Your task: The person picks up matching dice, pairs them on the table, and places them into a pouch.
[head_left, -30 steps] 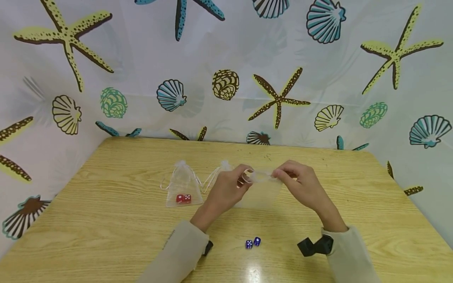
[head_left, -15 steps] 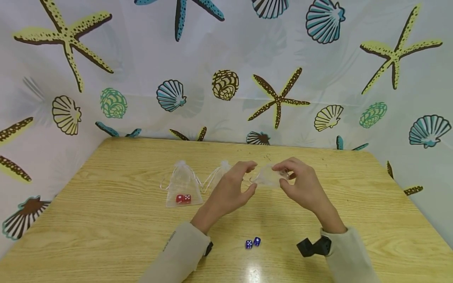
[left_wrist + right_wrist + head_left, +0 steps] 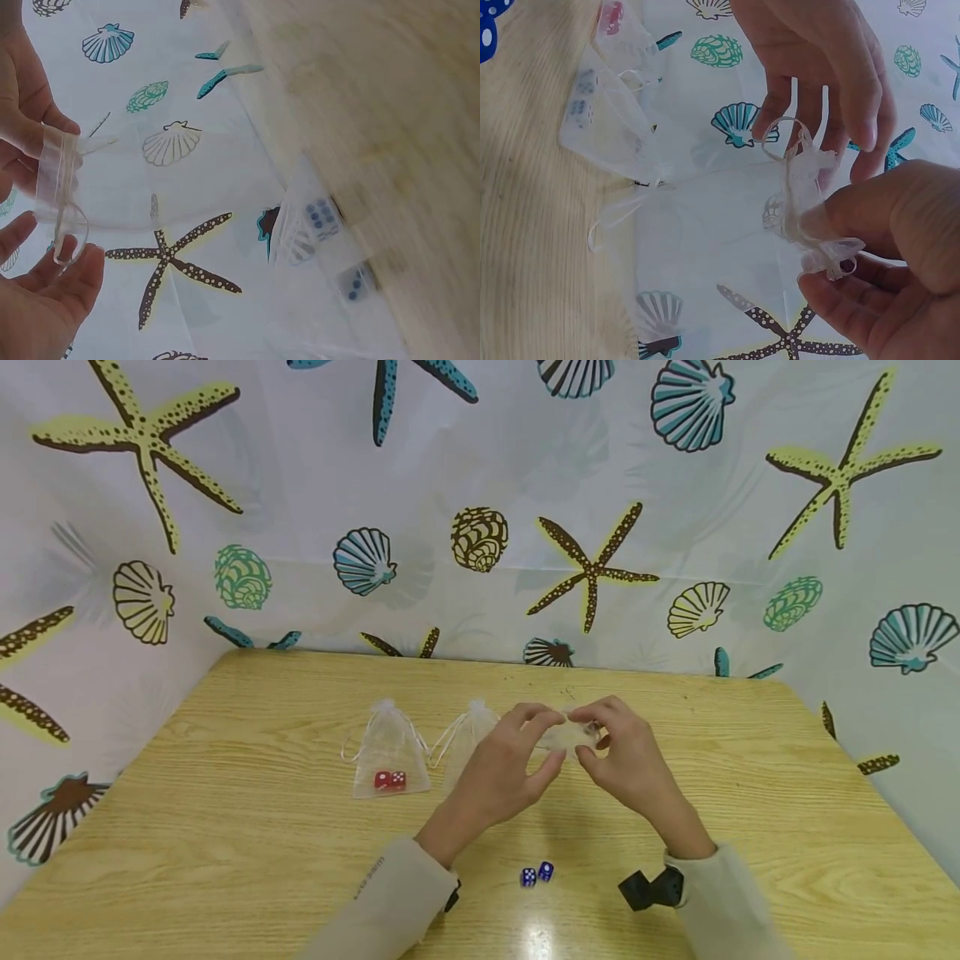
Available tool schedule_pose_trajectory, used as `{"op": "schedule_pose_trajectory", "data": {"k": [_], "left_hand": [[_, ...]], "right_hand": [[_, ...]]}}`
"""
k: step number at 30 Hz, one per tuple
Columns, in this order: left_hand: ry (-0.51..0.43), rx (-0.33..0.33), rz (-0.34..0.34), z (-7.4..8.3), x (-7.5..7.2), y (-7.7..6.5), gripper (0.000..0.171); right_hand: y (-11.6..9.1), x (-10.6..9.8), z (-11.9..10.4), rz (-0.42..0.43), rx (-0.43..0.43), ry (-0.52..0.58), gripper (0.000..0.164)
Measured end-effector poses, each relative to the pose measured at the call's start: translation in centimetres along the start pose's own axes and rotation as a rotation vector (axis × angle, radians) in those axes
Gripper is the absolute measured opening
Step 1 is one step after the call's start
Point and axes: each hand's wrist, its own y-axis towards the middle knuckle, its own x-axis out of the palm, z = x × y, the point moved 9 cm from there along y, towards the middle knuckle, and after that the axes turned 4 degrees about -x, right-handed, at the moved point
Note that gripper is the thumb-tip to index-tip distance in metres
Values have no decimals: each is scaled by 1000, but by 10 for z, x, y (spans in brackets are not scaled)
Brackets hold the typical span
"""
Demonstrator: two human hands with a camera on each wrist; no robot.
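Note:
My right hand [image 3: 630,752] holds the mouth of a sheer white drawstring pouch [image 3: 705,232] above the table. In the head view the pouch is faint and partly behind the fingers. Curved and spread, my left hand [image 3: 510,760] is at the pouch's opposite side, with a gap between thumb and fingers. A ribbon loop [image 3: 75,232] lies against or just beside the left fingertips; contact is hard to tell. Two blue dice [image 3: 528,877] with white dots lie on the table in front of the hands.
On the wooden table [image 3: 262,843], a sheer pouch [image 3: 375,743] containing red dice [image 3: 390,780] lies at the left. Beside it, a second pouch [image 3: 468,727] contains pale dice with blue dots [image 3: 322,217]. A shell-and-starfish cloth [image 3: 420,610] surrounds the table's back and sides.
My left hand has let go of the pouch's mouth, its thumb and fingers spreading, then moved right toward the other hand. My right hand keeps the pouch and has shifted slightly left.

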Motion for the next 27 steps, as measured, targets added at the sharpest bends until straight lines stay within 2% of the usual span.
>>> {"op": "schedule_pose_trajectory", "data": {"k": [7,11,15,18,24,27], "left_hand": [[84,-72,12,-2,4,-2,21],[141,-90,22,-3,6,-3,22],[148,-76,-1,0,10,-4,31],[159,-59,-10,2,13,-5,35],[342,-82,17,-2,11,-4,37],[387,-106,-1,-4,11,-3,37]], "right_hand": [[-1,5,-9,63,-33,-8,22],[-2,6,-11,81,-43,-32,14],[-4,11,-9,41,1,-132,9],[-5,13,-6,7,46,-228,14],[-6,16,-2,-56,116,-319,28],[-6,18,-1,-89,127,-321,32]]}}
